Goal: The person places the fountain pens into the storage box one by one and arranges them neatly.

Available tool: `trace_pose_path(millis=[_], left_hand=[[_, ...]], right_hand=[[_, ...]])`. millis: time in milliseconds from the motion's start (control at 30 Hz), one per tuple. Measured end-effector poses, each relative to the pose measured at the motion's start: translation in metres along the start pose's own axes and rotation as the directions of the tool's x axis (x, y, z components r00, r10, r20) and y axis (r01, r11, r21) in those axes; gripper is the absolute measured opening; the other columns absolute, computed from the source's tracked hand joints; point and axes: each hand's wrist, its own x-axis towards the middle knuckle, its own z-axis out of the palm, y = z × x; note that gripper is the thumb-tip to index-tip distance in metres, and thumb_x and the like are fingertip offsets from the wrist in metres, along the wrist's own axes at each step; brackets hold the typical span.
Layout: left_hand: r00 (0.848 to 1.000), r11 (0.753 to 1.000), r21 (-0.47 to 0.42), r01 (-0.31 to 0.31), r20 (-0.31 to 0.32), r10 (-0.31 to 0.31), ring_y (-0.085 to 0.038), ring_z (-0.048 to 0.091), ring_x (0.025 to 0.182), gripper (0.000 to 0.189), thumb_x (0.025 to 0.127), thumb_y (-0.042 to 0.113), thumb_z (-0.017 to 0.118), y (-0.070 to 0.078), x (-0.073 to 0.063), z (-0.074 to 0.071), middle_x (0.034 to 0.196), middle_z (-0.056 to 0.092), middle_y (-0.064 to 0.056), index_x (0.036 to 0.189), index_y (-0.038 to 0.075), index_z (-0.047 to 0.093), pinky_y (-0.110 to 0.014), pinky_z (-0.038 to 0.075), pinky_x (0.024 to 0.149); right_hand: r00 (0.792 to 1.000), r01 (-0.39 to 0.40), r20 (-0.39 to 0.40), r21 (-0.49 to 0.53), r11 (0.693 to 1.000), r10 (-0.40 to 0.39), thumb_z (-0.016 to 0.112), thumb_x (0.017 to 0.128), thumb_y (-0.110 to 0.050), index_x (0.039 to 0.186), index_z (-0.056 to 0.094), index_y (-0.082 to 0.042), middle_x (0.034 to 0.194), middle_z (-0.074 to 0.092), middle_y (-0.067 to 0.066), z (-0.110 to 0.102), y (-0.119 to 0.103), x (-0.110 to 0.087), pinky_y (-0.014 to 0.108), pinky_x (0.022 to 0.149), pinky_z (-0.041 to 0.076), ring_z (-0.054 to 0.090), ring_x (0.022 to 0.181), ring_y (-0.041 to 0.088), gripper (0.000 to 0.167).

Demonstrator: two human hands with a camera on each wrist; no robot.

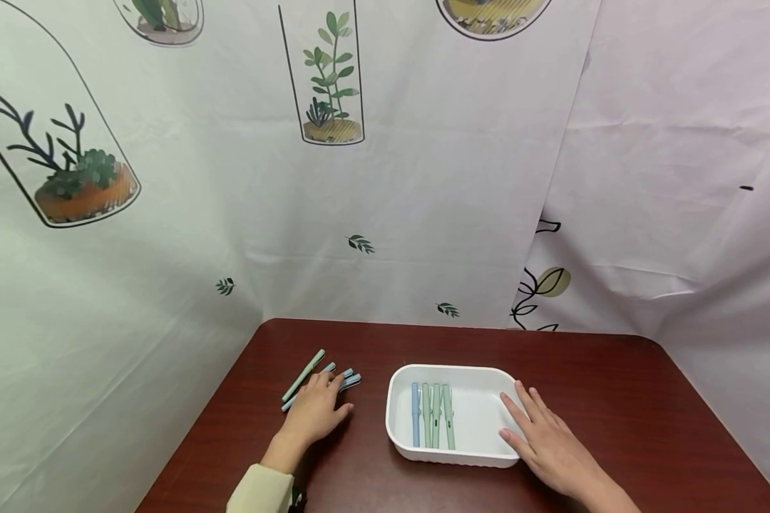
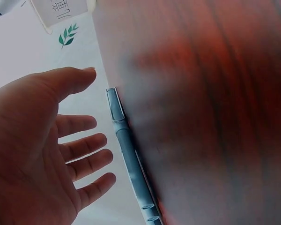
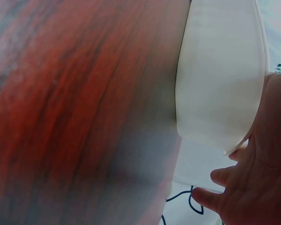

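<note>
My left hand is over a loose group of pens at the left of the table, its fingers loosely spread and holding nothing. Around it lie a green pen and several blue pens, partly hidden under the fingers. In the left wrist view one blue pen lies just beyond the fingertips. A white tray holds a blue pen and three green pens side by side at its left. My right hand rests with spread fingers on the tray's right rim.
The dark red wooden table has rounded far corners. Behind and beside it hang white cloths printed with plants.
</note>
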Motion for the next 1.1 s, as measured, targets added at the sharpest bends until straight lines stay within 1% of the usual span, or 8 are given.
trace_pose_path(millis=[200,467,567,667,767,933,1033,1100], left_hand=[[0.999,1.0,0.008,0.008,0.05,-0.008,-0.036,0.054,0.124,0.059,0.09,0.036,0.076,-0.001,0.002,0.001,0.129,0.06,-0.018,0.136,0.002,0.06,-0.054,0.047,0.101],[0.997,1.0,0.026,0.004,0.077,-0.006,-0.036,0.055,0.127,0.057,0.091,0.036,0.075,-0.001,0.004,-0.001,0.13,0.061,-0.018,0.134,0.001,0.061,-0.052,0.047,0.103],[0.998,0.998,0.052,-0.02,0.063,0.017,-0.034,0.059,0.12,0.049,0.09,0.033,0.076,-0.001,0.006,0.0,0.121,0.063,-0.016,0.125,0.0,0.066,-0.049,0.05,0.098],[0.998,0.995,0.079,-0.058,0.039,0.055,-0.031,0.063,0.106,0.038,0.089,0.027,0.078,-0.001,0.006,0.001,0.108,0.063,-0.012,0.116,0.001,0.069,-0.046,0.053,0.088],[0.997,0.993,0.082,-0.079,0.027,0.078,-0.027,0.065,0.093,0.03,0.088,0.02,0.079,-0.001,0.006,0.002,0.099,0.063,-0.009,0.112,0.004,0.07,-0.043,0.055,0.078],[0.997,0.996,0.061,-0.065,0.047,0.062,-0.027,0.068,0.093,0.026,0.088,0.015,0.078,0.0,0.009,0.001,0.101,0.067,-0.008,0.112,0.007,0.069,-0.043,0.056,0.077],[0.997,0.997,0.051,-0.049,0.064,0.046,-0.026,0.069,0.091,0.02,0.088,0.014,0.077,0.003,0.01,-0.001,0.098,0.069,-0.005,0.105,0.01,0.067,-0.042,0.056,0.074],[0.996,0.998,0.043,-0.038,0.083,0.034,-0.024,0.068,0.084,0.015,0.089,0.014,0.077,0.005,0.012,-0.003,0.092,0.068,-0.003,0.097,0.012,0.064,-0.041,0.055,0.069]], right_hand=[[1.0,-0.003,0.005,0.002,1.0,0.003,0.057,0.102,-0.045,0.151,0.05,-0.016,0.162,0.033,0.018,0.0,0.0,0.001,0.066,0.104,0.04,0.036,0.143,0.048,0.057],[1.0,-0.011,0.008,0.018,1.0,0.011,0.057,0.102,-0.045,0.151,0.05,-0.015,0.162,0.033,0.019,0.0,-0.001,0.001,0.067,0.101,0.041,0.036,0.143,0.048,0.058],[1.0,-0.015,0.012,0.022,1.0,0.014,0.057,0.102,-0.045,0.151,0.05,-0.016,0.162,0.033,0.019,-0.001,-0.001,0.001,0.067,0.102,0.041,0.036,0.143,0.048,0.058],[1.0,-0.017,0.016,0.026,1.0,0.017,0.057,0.102,-0.045,0.151,0.05,-0.016,0.163,0.032,0.018,-0.001,-0.002,0.0,0.067,0.102,0.041,0.036,0.144,0.048,0.058],[1.0,-0.016,0.015,0.025,1.0,0.016,0.057,0.102,-0.045,0.151,0.05,-0.015,0.163,0.032,0.018,-0.001,-0.001,0.0,0.066,0.103,0.041,0.036,0.143,0.048,0.058],[1.0,-0.022,0.021,0.024,0.999,0.022,0.056,0.102,-0.045,0.152,0.049,-0.016,0.163,0.031,0.018,-0.002,-0.001,0.0,0.066,0.104,0.04,0.035,0.144,0.048,0.058],[0.999,-0.027,0.027,0.026,0.999,0.026,0.056,0.102,-0.046,0.152,0.049,-0.016,0.163,0.031,0.018,-0.002,-0.001,0.001,0.066,0.104,0.04,0.035,0.144,0.048,0.059],[0.999,-0.028,0.029,0.029,0.999,0.027,0.056,0.102,-0.046,0.152,0.049,-0.016,0.163,0.031,0.018,-0.002,-0.001,0.0,0.066,0.104,0.04,0.035,0.144,0.048,0.059]])
